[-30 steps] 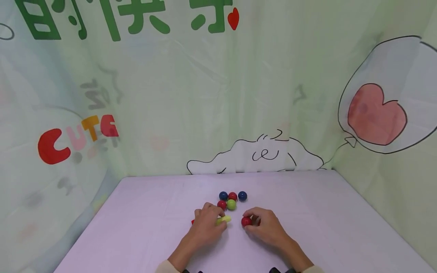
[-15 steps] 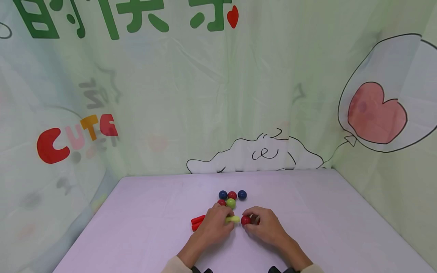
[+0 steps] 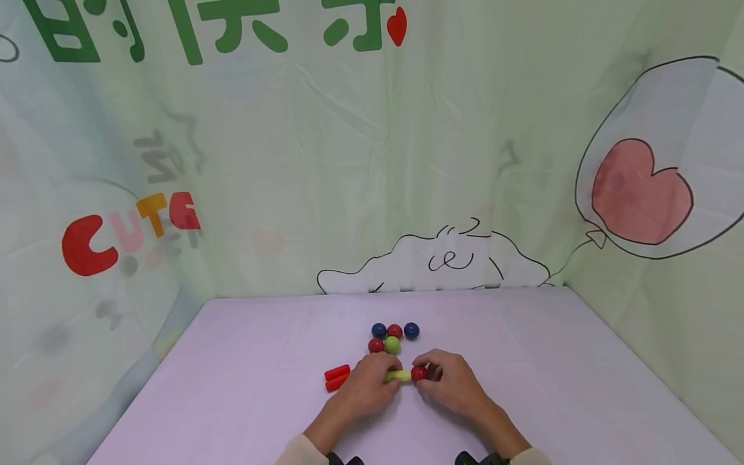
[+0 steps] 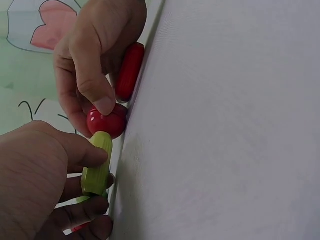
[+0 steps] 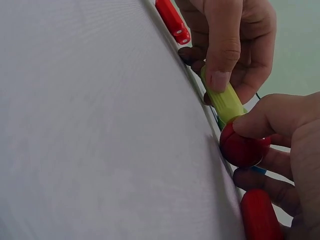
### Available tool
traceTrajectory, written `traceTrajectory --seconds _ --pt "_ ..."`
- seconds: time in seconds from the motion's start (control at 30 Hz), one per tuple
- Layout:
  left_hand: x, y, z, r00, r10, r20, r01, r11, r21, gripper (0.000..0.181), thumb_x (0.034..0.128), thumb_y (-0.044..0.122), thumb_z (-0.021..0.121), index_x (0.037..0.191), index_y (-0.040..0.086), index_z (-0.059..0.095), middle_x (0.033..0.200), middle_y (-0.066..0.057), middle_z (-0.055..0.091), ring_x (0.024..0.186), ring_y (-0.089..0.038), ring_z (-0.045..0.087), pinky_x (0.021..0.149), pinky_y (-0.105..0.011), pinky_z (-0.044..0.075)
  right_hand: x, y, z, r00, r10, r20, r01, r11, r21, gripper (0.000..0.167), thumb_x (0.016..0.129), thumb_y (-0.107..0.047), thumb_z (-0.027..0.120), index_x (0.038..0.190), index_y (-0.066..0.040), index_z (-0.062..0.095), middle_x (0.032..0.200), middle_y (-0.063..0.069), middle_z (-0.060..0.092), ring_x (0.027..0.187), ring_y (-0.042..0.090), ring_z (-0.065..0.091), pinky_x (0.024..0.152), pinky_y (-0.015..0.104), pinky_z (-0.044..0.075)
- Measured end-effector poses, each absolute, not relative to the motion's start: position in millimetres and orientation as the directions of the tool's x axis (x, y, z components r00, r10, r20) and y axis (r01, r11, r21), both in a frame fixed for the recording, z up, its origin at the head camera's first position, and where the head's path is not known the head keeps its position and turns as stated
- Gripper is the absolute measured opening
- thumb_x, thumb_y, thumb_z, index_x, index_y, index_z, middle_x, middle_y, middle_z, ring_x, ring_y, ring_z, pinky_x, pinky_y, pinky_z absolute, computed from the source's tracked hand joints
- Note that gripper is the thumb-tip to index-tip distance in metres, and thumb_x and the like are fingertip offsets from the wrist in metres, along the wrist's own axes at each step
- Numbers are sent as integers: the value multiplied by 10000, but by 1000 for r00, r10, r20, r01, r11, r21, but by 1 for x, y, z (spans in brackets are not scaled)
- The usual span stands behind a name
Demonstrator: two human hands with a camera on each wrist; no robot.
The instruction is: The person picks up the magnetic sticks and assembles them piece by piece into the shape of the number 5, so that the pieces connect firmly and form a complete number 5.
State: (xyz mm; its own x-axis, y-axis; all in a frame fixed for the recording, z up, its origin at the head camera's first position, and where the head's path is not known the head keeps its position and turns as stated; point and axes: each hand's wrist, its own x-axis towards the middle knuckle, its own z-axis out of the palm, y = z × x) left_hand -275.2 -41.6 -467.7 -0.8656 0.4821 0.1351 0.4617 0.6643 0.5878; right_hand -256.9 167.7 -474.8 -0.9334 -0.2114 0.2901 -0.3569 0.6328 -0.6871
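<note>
Over the bench, left hand and right hand each pinch a part. The left's yellow-green rod seems mid-joining; two red rods, farther left, look unused. The right's red ball touches that rod's right end; five far-side balls seemingly await joining.

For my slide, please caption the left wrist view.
Left hand holds a yellow-green ridged stick against a red ball in the right hand.

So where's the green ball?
In the head view, the green ball sits just beyond the left hand, immediately right of a red ball.
</note>
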Motion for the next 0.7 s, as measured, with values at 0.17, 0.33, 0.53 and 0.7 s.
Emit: traceTrajectory --seconds 0.17,0.33,0.53,0.7 --pt "-276 -43 -463 -842 520 142 501 660 560 209 927 154 740 1136 157 729 1018 104 645 920 -62 532 865 -273 507 -258 169 -474 -925 -227 304 -377 631 -678 240 792 -70 787 1028 -118 780 912 -81 680 765 104 570 665 233 496" --pt "-277 -44 -460 -833 535 140 517 664 540 216 928 155 743 1144 152 736 1006 116 662 910 -51 539 879 -284 508 -260 170 -475 -924 -238 300 -382 638 -669 244 787 -64 782 1024 -124 787 926 -79 682 767 91 566 670 233 494" --pt "-279 -43 -458 -839 530 123 503 670 545 223 923 171 747 1144 155 735 990 116 654 887 -56 529 841 -281 501 -261 171 -476 -922 -233 309 -386 631 -674 257 779 -60 789 1024 -138 786 927 -81 685 766 96 572 671 236 493" --pt "-280 -43 -457 -853 512 107 485 697 529 246 941 238 727 1179 178 717 1029 121 653 916 -53 545 857 -311 517 -259 171 -476 -926 -227 301 -375 629 -681 249 788 -64 792 1022 -148 783 919 -83 683 775 113 570 679 235 494"
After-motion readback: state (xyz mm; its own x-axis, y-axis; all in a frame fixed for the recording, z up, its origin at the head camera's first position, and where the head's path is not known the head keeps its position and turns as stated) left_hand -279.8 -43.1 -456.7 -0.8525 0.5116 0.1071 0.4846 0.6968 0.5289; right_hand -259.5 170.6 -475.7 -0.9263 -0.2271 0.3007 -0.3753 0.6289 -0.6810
